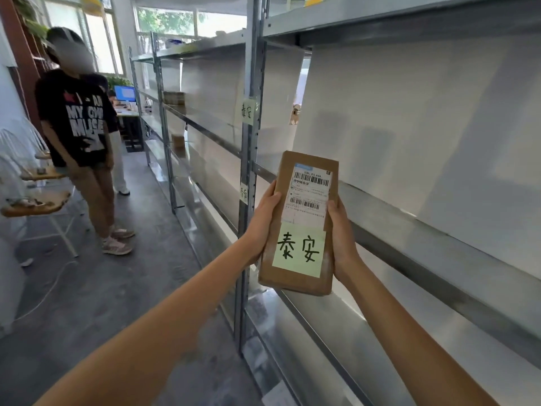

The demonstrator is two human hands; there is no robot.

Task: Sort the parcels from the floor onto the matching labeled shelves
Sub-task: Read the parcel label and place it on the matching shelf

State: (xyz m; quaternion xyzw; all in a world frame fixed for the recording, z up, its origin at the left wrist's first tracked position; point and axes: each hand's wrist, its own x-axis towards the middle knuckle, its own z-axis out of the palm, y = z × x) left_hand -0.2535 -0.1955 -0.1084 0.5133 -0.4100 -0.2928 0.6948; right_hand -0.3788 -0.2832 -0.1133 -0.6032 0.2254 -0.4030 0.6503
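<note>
Brown cardboard parcel [301, 224] held upright in mid-air before metal shelving [409, 230], above floor. Left hand [265, 224] clamped on left edge, right hand [342, 238] clamped on right edge. White barcode label on top half, green note [300, 249] with handwritten characters below. Matching green tag [248, 111] on shelf upright [247, 171], beyond parcel.

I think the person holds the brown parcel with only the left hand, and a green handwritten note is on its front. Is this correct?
Not quite. The head view shows both hands holding the parcel: the left hand and the right hand grip opposite sides. The green handwritten note is indeed on its front.
</note>
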